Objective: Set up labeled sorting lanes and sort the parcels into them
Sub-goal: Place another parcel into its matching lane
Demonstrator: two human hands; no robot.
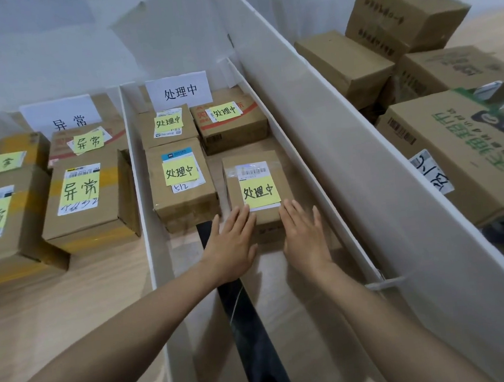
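Observation:
A small brown parcel [253, 172] with a barcode label and a yellow note reading 处理中 lies in the middle lane. My left hand [231, 248] rests flat against its near left edge, fingers straight. My right hand [305, 241] lies flat against its near right edge, fingers straight too. Three more parcels with the same yellow note sit farther back in this lane: one at the left [183, 194], two behind [168, 134] [232, 131]. A white sign [179, 91] reading 处理中 stands at the lane's far end.
White dividers [141, 201] [328, 165] wall the lane. The left lane holds several parcels [88, 200] noted 异常 under a white sign [62, 115]. Unsorted cartons [456, 152] pile up at the right. A black strip [247, 314] runs along the lane floor.

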